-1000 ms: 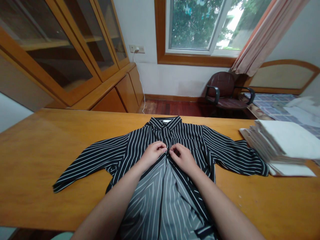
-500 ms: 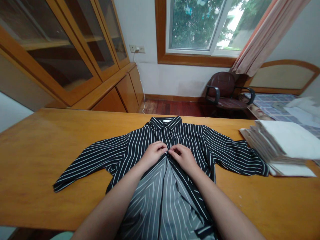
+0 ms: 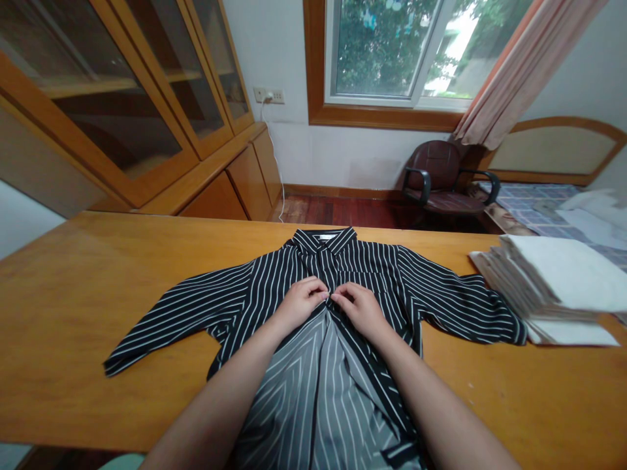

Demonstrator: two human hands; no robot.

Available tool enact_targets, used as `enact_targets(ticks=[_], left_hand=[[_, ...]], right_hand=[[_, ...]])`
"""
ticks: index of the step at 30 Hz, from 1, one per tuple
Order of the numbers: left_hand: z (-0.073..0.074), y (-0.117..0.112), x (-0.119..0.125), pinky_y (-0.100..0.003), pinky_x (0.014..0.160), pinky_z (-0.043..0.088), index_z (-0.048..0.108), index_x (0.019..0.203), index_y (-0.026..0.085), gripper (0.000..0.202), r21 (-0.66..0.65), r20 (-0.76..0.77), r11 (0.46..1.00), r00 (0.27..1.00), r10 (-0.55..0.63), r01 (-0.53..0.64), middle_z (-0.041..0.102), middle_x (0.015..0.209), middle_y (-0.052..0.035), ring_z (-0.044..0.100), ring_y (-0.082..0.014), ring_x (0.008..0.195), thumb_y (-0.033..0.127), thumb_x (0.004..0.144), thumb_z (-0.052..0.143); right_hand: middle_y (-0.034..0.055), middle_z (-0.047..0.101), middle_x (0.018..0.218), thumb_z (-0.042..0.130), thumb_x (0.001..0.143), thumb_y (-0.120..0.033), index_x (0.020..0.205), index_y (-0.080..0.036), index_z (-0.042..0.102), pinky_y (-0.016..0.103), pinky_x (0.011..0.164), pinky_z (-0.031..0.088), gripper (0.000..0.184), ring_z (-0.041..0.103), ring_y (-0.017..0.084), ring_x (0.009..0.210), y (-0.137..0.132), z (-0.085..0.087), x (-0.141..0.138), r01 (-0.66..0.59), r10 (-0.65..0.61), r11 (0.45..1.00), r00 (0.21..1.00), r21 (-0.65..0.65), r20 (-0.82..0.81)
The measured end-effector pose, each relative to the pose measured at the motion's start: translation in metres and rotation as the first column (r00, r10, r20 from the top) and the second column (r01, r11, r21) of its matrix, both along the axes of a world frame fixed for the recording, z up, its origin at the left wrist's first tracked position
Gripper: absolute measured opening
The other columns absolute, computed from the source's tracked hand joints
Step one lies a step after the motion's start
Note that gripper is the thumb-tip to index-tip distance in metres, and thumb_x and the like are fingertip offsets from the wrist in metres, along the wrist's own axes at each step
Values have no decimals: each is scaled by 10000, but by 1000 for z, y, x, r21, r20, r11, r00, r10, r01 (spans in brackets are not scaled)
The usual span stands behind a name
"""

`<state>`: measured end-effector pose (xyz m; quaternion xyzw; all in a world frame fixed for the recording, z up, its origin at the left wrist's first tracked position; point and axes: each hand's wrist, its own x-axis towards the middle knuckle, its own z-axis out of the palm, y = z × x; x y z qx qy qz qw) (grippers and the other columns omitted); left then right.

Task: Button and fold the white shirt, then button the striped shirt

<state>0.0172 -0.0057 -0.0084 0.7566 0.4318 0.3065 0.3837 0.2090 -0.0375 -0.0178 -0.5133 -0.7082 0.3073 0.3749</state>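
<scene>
A black shirt with white stripes (image 3: 279,274) lies face up on the wooden table (image 3: 53,326), its collar toward the far edge and its sleeves spread to both sides. Above my hands the front is closed; below them it falls open and shows the greyer inside. My left hand (image 3: 304,300) pinches one front edge at mid-chest. Close beside it, my right hand (image 3: 356,305) pinches the other edge, the fingertips almost meeting. Whatever button sits between the fingertips is too small to make out.
A stack of white folded sheets (image 3: 563,274) stands on the table at the right, touching the right sleeve's cuff. Beyond the table are a brown armchair (image 3: 438,173), a bed (image 3: 533,199) and a glass-door cabinet (image 3: 191,156).
My fingertips have shifted very slightly at the shirt's front edges. The shirt and everything around it look the same.
</scene>
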Motion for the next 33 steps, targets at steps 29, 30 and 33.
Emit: enact_targets(ticks=[29,30,33], left_hand=[[0,-2,1,-267,717,449,650,751,184,111,-10,-28,998,998,57,-57,641,797,-5,586,-156,746,194,841,586],[0,-2,1,-266,716,451,651,753,184,110,-9,-27,998,998,57,-57,641,798,-4,586,-155,745,193,841,586],[-1,-2,1,-264,711,455,654,757,186,110,-3,-30,998,998,59,-59,641,802,-3,584,-152,740,195,840,582]], right_hand=[[5,665,804,623,903,-222,810,-211,660,279,722,457,100,609,167,748,0,1,0,28,-28,999,999,-18,-21],[5,665,804,623,902,-220,810,-211,659,278,722,457,100,609,166,747,0,1,0,28,-29,999,999,-22,-20],[2,667,807,622,902,-218,814,-212,659,276,724,456,95,611,165,751,0,2,0,28,-29,999,999,-30,-27]])
